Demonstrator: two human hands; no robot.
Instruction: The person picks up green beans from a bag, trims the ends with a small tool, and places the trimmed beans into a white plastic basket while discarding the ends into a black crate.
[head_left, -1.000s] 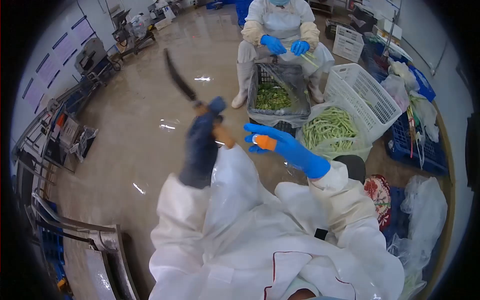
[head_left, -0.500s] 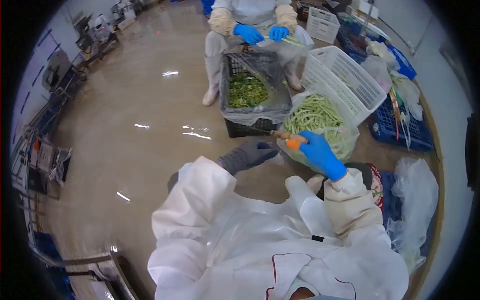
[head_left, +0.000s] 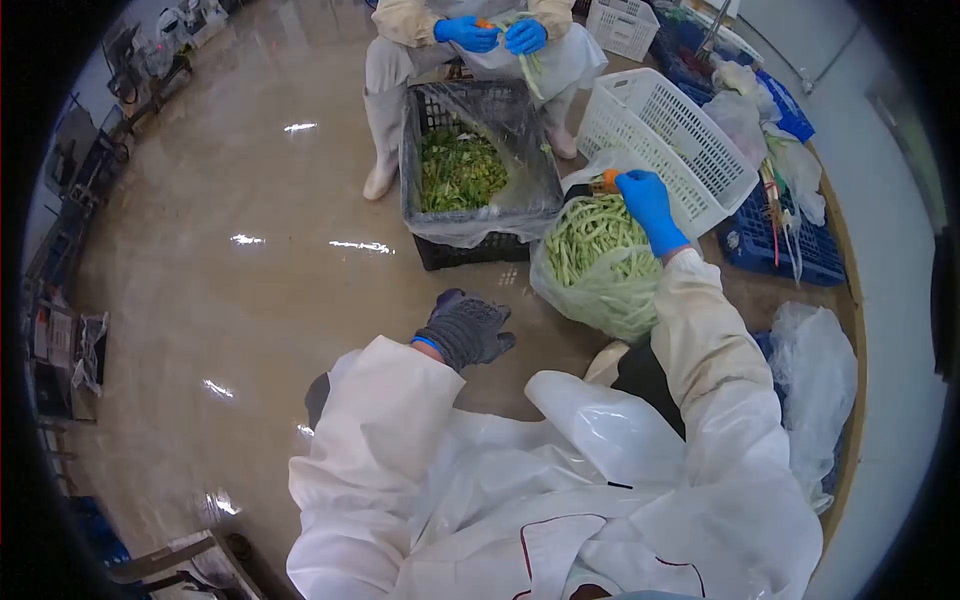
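Fingers of your right hand (head_left: 648, 200), in a blue glove, clench around an orange-handled knife (head_left: 604, 183), held at the far rim of a clear bag of green beans (head_left: 597, 262) that sits on the wet floor just ahead of your right knee. Your left hand (head_left: 466, 330), in a dark grey knit glove, hangs loosely curled and grasps nothing, hovering over bare floor (head_left: 250, 290) to the left of the bag and well apart from the knife. Just beyond the bag stands a black crate (head_left: 430, 140) lined with plastic and filled with green trimmings; a white basket (head_left: 672, 150) leans beside it, with blue crates (head_left: 770, 250) further right. Opposite you, a seated co-worker in white boots works a green bean between two blue-gloved hands (head_left: 495, 36) above the black crate.
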